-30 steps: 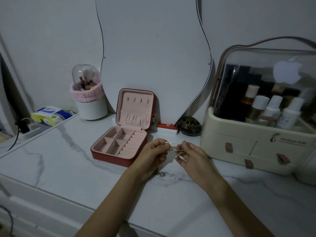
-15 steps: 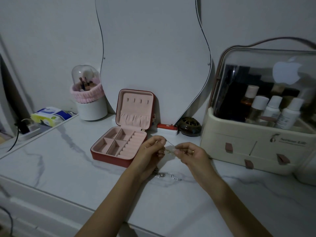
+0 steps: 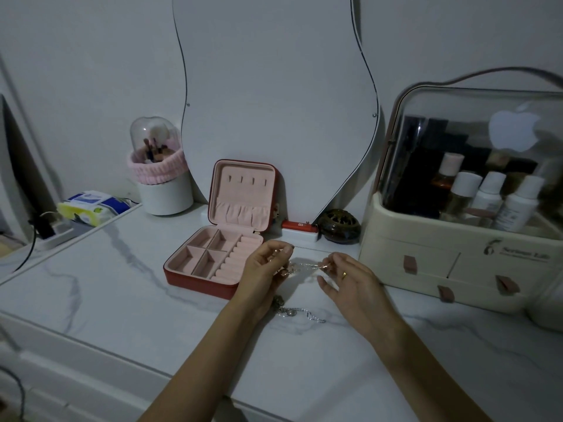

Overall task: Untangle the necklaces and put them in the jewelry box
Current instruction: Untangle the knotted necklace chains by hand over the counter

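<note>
Red square jewelry box (image 3: 195,277) lies open on the white marble-patterned desk (image 3: 106,300), lid upright; its pink-lined compartments and ring rolls hold nothing visible. Cream cosmetic organizer (image 3: 451,269) at right holds white-capped bottles under a clear lid. Thin gold necklace chain (image 3: 306,265) is stretched roughly left-right above the desk, just right of the box. Left hand (image 3: 265,269) fingers pinch one end; right hand (image 3: 350,281) thumb and forefinger pinch the other. Silver necklace (image 3: 300,313) lies on the desk below.
</note>
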